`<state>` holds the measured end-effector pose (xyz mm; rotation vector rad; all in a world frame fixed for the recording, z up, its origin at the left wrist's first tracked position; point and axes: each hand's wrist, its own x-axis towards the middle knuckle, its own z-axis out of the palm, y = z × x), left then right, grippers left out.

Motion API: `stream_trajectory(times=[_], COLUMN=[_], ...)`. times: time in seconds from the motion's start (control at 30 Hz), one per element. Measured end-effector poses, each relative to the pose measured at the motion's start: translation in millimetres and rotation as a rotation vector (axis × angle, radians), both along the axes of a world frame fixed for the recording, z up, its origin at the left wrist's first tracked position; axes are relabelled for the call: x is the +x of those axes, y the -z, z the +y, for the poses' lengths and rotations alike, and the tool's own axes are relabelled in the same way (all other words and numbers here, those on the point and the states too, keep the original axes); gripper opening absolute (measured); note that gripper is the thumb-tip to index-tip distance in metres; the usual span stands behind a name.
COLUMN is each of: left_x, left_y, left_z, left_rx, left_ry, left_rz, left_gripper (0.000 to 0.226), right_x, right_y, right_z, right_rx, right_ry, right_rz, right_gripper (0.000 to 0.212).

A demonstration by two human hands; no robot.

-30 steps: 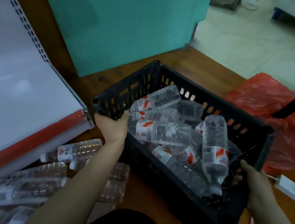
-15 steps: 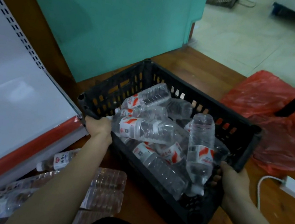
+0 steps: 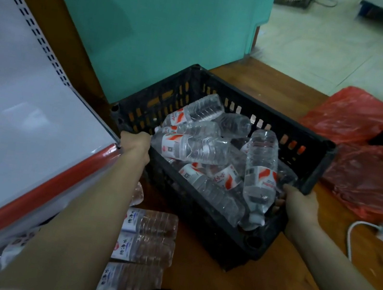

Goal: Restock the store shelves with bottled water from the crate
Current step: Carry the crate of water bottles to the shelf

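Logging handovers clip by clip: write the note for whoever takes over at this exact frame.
Left hand grips the black crate at its left rim; right hand grips its near-right rim.
Water bottles lie loose in the crate, beside the white shelf; more bottles lie low by the left forearm.
Done: crate is at the shelf. Left: shelve the bottles; this shelf shows none.

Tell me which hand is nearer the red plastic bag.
Right. The right hand grips the crate rim nearest the red plastic bag; the left hand grips the opposite rim, by the shelf.

bottles (image 3: pixel 192 148) in crate (image 3: pixel 248 103), shelf (image 3: pixel 25 117) left, bags (image 3: pixel 362 148) right
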<state>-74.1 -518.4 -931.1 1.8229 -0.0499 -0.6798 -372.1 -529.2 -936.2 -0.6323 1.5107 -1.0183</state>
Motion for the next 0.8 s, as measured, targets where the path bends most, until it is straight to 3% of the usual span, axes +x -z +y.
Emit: stream_trajectory(times=[0.8], left_x=[-8], left_y=[12], left_z=[13], left_rx=[0.070], left_ry=[0.005], left_rz=[-0.146], left_gripper=[0.045], right_x=[-10], right_y=[-1], right_z=[21], right_rx=[0.023], right_ry=[0.039], right_rz=[0.003], right_gripper=[0.021])
